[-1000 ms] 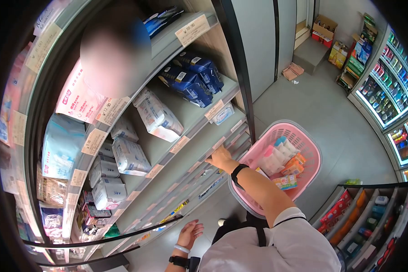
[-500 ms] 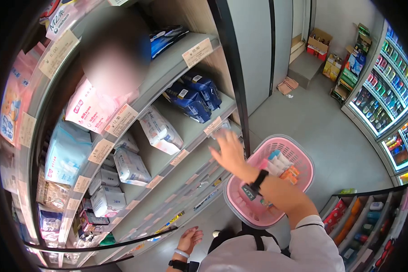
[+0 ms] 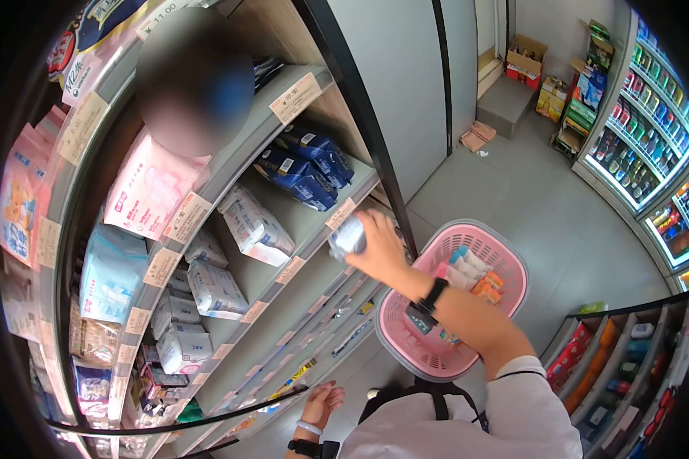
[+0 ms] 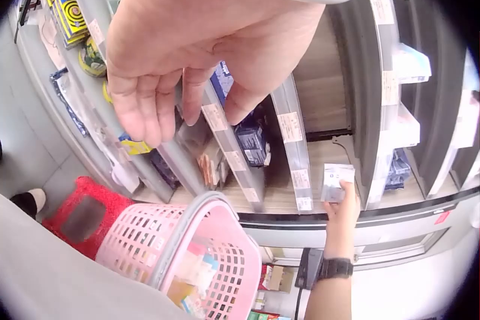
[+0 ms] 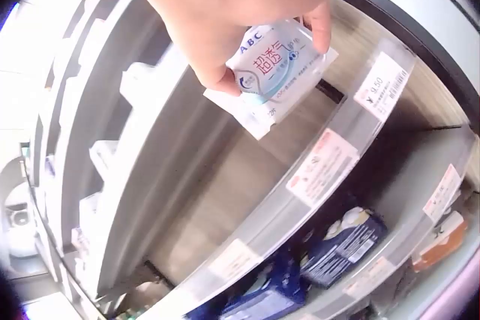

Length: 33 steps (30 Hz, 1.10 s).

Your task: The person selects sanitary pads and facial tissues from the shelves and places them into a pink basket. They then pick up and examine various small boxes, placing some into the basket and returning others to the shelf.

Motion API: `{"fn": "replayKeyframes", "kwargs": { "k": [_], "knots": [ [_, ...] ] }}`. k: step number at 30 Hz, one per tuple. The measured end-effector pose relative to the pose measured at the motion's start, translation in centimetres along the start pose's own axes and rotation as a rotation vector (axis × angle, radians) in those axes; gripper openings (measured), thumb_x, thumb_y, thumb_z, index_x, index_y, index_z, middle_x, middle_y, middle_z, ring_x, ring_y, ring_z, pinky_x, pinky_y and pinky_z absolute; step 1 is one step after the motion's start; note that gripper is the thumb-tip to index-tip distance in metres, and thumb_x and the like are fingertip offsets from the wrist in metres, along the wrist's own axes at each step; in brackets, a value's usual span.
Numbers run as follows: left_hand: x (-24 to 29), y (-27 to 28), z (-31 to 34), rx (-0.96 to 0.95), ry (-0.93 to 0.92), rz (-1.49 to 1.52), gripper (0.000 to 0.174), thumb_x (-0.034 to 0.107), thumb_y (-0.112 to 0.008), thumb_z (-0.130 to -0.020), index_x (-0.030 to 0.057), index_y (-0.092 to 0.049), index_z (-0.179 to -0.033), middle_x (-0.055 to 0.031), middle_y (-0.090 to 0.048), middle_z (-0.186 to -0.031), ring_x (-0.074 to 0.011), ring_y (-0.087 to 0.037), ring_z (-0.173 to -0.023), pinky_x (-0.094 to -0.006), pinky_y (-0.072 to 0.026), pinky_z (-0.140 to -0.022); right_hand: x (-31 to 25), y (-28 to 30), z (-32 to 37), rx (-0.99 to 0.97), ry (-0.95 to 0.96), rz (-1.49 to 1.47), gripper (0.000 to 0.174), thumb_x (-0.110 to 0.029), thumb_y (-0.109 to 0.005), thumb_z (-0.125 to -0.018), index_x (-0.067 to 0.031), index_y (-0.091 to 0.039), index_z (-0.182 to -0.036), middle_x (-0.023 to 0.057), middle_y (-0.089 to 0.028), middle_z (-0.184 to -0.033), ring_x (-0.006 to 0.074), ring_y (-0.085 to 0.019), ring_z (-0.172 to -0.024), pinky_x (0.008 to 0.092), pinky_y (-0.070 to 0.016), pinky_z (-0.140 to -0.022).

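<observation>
My right hand [image 3: 383, 249] grips a small white and pale-blue pack of ABC sanitary pads [image 5: 277, 69] by its two sides. The pack is in front of the shelf edge, near the price labels. In the right wrist view, the thumb and fingers [image 5: 321, 31] hold opposite ends, leaving the printed front in sight. My left hand [image 3: 323, 402] hangs in front of the lower shelves with loosely bent fingers and holds nothing. A pink basket [image 3: 396, 336] stands below my right forearm, with several packets [image 3: 467, 264] inside.
Shelves on the left carry dark blue packs [image 3: 295, 180], white packs [image 3: 256, 222] and a pink pack [image 3: 149, 183]. A red stool [image 4: 79, 222] is beside the basket in the left wrist view. Lit drink coolers [image 3: 647, 122] and cardboard boxes [image 3: 527, 57] stand farther off.
My right hand went from the lower shelf edge to the small pack at the shelf's end and now holds it out front. The left hand has barely moved.
</observation>
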<state>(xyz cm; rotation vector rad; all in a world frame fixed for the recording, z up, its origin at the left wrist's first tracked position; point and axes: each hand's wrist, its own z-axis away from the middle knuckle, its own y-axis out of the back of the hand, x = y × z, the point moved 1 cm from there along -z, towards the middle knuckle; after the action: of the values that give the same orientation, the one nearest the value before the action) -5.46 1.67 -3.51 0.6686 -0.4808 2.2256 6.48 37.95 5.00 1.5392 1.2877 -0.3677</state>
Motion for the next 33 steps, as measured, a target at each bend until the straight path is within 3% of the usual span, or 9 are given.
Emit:
{"fn": "replayKeyframes", "kwargs": {
  "k": [4, 6, 7, 9, 13, 17, 21, 31, 33],
  "knots": [
    [-0.7, -0.3, -0.6, -0.025, 0.013, 0.014, 0.032, 0.024, -0.049, -0.088, 0.0048, -0.049, -0.113, -0.0104, -0.061, -0.097, -0.0206, -0.059, -0.087, -0.0339, -0.0463, -0.076, -0.1, 3.0, 6.4, -0.113, 0.127, -0.103, 0.073, -0.022, -0.07, -0.056, -0.0079, -0.041, -0.12, 0.0156, -0.043, -0.112, 0.034, -0.043, -0.102, 0.0402, -0.0409, -0.086],
    [-0.6, -0.7, -0.8, -0.029, 0.015, 0.014, 0.032, 0.024, -0.049, -0.088, 0.0048, -0.049, -0.113, -0.0106, -0.06, -0.097, -0.0206, -0.059, -0.087, -0.0337, -0.0464, -0.076, 2.1, 2.3, 8.8, -0.398, -0.013, -0.06, 0.08, -0.021, -0.073, -0.053, -0.0052, -0.038, -0.124, 0.0171, -0.043, -0.114, 0.0342, -0.042, -0.107, 0.0393, -0.0391, -0.088],
    [-0.6, -0.9, -0.8, -0.027, 0.02, 0.003, 0.031, 0.023, -0.049, -0.088, 0.0049, -0.049, -0.114, -0.0108, -0.06, -0.097, -0.0205, -0.059, -0.087, -0.0334, -0.0465, -0.076, 3.4, 1.5, 8.9, -0.401, -0.008, -0.057, 0.08, -0.021, -0.073, -0.053, -0.0052, -0.038, -0.124, 0.0171, -0.043, -0.114, 0.0342, -0.042, -0.107, 0.0393, -0.0391, -0.088],
    [-0.6, -1.1, -1.0, -0.031, 0.02, 0.003, 0.031, 0.023, -0.049, -0.088, 0.0047, -0.049, -0.113, -0.0107, -0.06, -0.097, -0.0204, -0.059, -0.087, -0.0332, -0.0465, -0.076, 6.0, -0.5, 8.9, -0.323, -0.187, 0.013, 0.081, -0.021, -0.072, -0.053, -0.0014, -0.037, -0.124, 0.0191, -0.044, -0.113, 0.0358, -0.041, -0.106, 0.0391, -0.0377, -0.089],
    [-0.5, -0.9, -0.7, -0.029, 0.001, 0.021, 0.032, 0.023, -0.049, -0.088, 0.004, -0.048, -0.114, -0.0105, -0.06, -0.096, -0.0203, -0.059, -0.087, -0.0329, -0.0463, -0.075, 9.4, -4.0, 6.3, -0.111, -0.148, 0.057, 0.086, -0.021, -0.072, -0.052, 0.0029, -0.033, -0.124, 0.0178, -0.043, -0.114, 0.0363, -0.04, -0.105, 0.0397, -0.0374, -0.089],
    [-1.2, 0.5, 0.0, 0.019, 0.027, 0.058, 0.029, 0.021, -0.048, -0.089, 0.0053, -0.05, -0.113, -0.0111, -0.06, -0.098, -0.021, -0.059, -0.088, -0.0334, -0.0457, -0.077, 10.4, -6.2, 4.6, 0.025, -0.181, -0.035, 0.075, -0.02, -0.073, -0.055, 0.0006, -0.038, -0.118, 0.0182, -0.043, -0.115, 0.0357, -0.041, -0.104, 0.0407, -0.0381, -0.088],
    [-1.7, 1.5, 1.1, 0.089, 0.04, 0.103, 0.029, 0.022, -0.048, -0.089, 0.0053, -0.049, -0.113, -0.0117, -0.06, -0.098, -0.022, -0.058, -0.09, -0.0346, -0.0456, -0.077, 10.6, -7.5, 2.8, -0.053, -0.243, 0.031, 0.066, -0.02, -0.072, -0.058, 0.0006, -0.042, -0.112, 0.0198, -0.045, -0.11, 0.0371, -0.041, -0.105, 0.0409, -0.0376, -0.088],
    [-2.0, 1.2, 1.5, 0.108, 0.04, 0.134, 0.033, 0.027, -0.05, -0.087, 0.0048, -0.048, -0.112, -0.0106, -0.06, -0.097, -0.021, -0.057, -0.089, -0.0345, -0.0444, -0.08, 10.7, -9.6, 2.9, -0.075, -0.118, 0.17, 0.07, -0.024, -0.075, -0.06, -0.001, -0.042, -0.117, 0.0197, -0.042, -0.118, 0.0374, -0.04, -0.108, 0.0405, -0.0367, -0.091],
    [-1.7, 1.0, 1.4, 0.099, 0.03, 0.132, 0.032, 0.025, -0.05, -0.088, 0.0046, -0.048, -0.112, -0.0104, -0.06, -0.095, -0.0198, -0.057, -0.087, -0.0327, -0.0453, -0.077, 10.6, -8.5, 3.7, 0.028, -0.097, 0.229, 0.066, -0.026, -0.074, -0.061, 0.0002, -0.045, -0.114, 0.0198, -0.041, -0.12, 0.0368, -0.039, -0.109, 0.0401, -0.0369, -0.091]
  ]
}}
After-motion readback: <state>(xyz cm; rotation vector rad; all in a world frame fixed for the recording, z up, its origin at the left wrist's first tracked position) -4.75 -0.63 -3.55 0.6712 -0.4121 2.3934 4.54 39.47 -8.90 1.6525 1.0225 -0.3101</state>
